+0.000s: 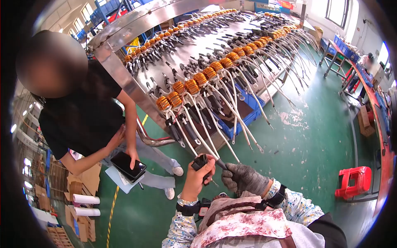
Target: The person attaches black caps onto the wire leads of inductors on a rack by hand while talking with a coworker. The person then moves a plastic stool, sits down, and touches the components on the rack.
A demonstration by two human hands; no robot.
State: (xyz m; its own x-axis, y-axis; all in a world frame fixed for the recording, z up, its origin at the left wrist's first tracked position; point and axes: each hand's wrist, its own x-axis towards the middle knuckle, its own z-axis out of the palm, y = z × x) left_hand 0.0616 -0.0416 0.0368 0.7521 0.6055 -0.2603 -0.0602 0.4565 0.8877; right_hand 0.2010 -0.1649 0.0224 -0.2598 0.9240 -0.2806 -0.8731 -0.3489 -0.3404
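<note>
- Dark sleeve (222, 164): slim, slanted, meeting a white cable (215, 154), in the gloved right hand (245, 179), lower centre.
- Black pieces (200, 161): bunched in the left hand (199, 177).

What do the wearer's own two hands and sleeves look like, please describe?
The left hand has no glove. The right hand wears a dark grey glove. Both the left sleeve and the right sleeve are pale with a small print, partly blue and yellow. A black left band and a black right band circle the wrists.
</note>
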